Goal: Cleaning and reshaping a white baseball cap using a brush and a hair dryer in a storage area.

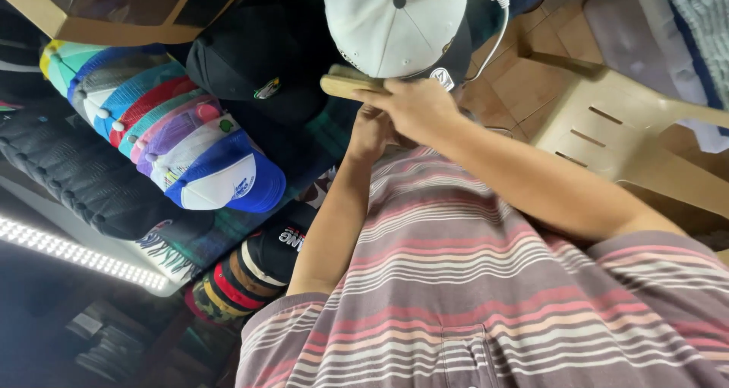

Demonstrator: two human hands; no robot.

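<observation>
A white cap (395,23) with a dark brim is held up in front of my chest. My right hand (416,108) is closed on a wooden brush (343,84), which lies against the lower edge of the cap. Just beneath it, my left hand (368,134) is curled up under the cap and partly hidden by the right hand; it seems to grip the cap from below. Both forearms rise from my striped shirt (471,282).
A row of nested colourful mesh caps (190,149) lies at the left, with a black cap (250,69) above it and another stack of caps (235,278) below. A lit light strip (76,255) runs lower left. A beige plastic chair (623,122) stands on the tiled floor at right. A white cable (497,31) hangs by the cap.
</observation>
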